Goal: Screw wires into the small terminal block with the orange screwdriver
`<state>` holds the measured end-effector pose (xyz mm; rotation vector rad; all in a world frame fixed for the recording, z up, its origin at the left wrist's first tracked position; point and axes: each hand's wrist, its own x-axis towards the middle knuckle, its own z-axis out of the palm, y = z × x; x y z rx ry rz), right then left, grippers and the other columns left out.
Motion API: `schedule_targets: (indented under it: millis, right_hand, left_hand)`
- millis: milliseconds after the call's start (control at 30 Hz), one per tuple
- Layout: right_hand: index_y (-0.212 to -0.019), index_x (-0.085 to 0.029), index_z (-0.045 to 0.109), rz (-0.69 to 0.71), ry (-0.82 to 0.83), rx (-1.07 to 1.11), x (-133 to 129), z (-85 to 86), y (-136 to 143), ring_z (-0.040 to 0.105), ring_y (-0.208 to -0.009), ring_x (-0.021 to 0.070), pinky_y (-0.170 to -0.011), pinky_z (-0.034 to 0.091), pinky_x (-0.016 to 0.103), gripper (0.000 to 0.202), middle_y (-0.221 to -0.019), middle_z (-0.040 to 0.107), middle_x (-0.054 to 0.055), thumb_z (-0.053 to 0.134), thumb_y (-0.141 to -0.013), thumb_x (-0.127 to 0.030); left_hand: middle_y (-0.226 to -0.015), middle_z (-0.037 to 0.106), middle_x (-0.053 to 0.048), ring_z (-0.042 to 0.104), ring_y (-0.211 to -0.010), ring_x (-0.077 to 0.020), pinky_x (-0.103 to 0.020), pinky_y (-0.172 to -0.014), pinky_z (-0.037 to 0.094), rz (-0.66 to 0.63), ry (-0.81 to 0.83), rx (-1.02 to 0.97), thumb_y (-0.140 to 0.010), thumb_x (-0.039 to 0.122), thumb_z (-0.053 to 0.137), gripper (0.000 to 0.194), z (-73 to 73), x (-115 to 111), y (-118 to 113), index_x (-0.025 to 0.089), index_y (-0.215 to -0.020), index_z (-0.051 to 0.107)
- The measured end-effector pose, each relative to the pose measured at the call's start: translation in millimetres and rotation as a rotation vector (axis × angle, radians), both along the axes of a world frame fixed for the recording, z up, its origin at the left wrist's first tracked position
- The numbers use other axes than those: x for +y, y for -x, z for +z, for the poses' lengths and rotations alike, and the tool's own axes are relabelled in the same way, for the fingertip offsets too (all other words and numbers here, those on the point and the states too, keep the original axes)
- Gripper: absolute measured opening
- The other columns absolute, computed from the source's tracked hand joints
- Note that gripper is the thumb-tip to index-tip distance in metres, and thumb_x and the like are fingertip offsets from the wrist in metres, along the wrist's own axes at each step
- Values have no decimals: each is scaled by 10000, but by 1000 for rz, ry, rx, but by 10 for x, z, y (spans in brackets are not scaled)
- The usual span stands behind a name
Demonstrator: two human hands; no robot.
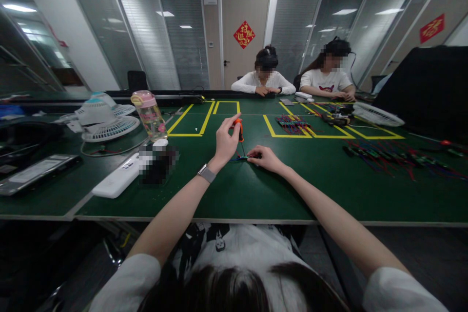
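Note:
My left hand (227, 137), with a watch on its wrist, is closed around the orange and black handle of a screwdriver (239, 129). The shaft points down, and its tip meets a small green circuit board (243, 158) on the table. From the right, my right hand (266, 158) pinches the edge of that board, fingers bent and close to the surface. My fingers hide part of the board. Thin wires seem to show at its left end.
Wired boards lie in a bundle (292, 125) inside yellow tape and in a larger heap (391, 156) at right. On the left are a white phone (119, 175), a bottle (149, 114) and a fan (109, 126). Two people sit across the green table (219, 200).

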<state>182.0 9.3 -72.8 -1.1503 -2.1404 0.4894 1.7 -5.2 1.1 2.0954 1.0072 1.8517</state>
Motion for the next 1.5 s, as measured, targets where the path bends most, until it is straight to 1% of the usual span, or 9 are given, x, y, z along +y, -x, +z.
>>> schedule_targets:
  millis: [167,300,400,633,867,1067,1167,1300,1500]
  right_hand:
    - [-878,-152,728,-1,6,-2,0,0,4,580,-702,135,-674,454,257,175,-801,637,45,667,-745,-247]
    - [-875,-153,729,-6,4,4,-8,7,9,566,-671,124,-658,451,252,170,-793,635,41,666,-741,-237]
    - [-877,-156,730,-1,-3,-3,-12,15,10,563,-673,124,-657,451,251,171,-796,633,42,667,-742,-241]
    - [-871,-148,728,-5,-1,-2,-11,13,11,569,-681,129,-661,452,252,171,-790,631,44,667,-742,-242]
    - [-887,-153,725,4,-1,-4,1,-3,0,579,-704,135,-677,458,259,181,-806,631,44,661,-752,-256]
    - [-879,-152,728,-4,4,-5,-7,4,8,578,-692,131,-675,457,257,177,-805,636,47,662,-752,-258]
    - [-878,-146,726,-7,6,-6,-10,5,11,572,-681,125,-665,455,251,178,-806,637,47,663,-751,-254]
    - [-876,-140,725,-11,15,5,-19,12,11,575,-679,124,-661,456,249,175,-806,642,48,668,-744,-241]
    - [-871,-147,727,-13,8,8,-19,15,7,578,-691,131,-668,458,255,167,-805,641,48,673,-740,-236]
  left_hand:
    - [-888,563,-35,556,-814,-138,-266,-775,473,80,-14,1,-880,313,559,215,-6,-4,-2,245,-1055,662]
    - [-1010,601,-55,577,-925,-151,-290,-845,470,24,31,10,-952,270,401,306,-7,23,0,262,-1188,595]
    - [-1112,628,-58,576,-1029,-166,-321,-910,455,-41,43,9,-960,249,371,338,-12,26,-10,248,-1255,536]
    - [-930,613,-32,580,-863,-145,-273,-809,477,29,-7,7,-884,306,551,251,-16,4,-19,251,-1117,629]
    - [-1080,614,-58,571,-998,-150,-289,-880,450,-5,15,4,-960,241,378,323,-9,14,-6,241,-1230,555]
    - [-915,591,-36,568,-835,-139,-261,-788,465,66,-24,-3,-873,286,574,234,-11,-10,-11,222,-1088,643]
    - [-941,588,-45,571,-868,-141,-263,-802,464,86,-7,-11,-916,297,500,240,-3,-2,-2,223,-1090,646]
    - [-1074,619,-59,573,-1002,-149,-283,-886,449,26,-13,-11,-958,240,395,289,6,17,3,208,-1159,600]
    - [-878,585,-29,566,-812,-137,-257,-776,465,102,-30,-19,-874,299,574,198,8,-4,-5,219,-1029,668]
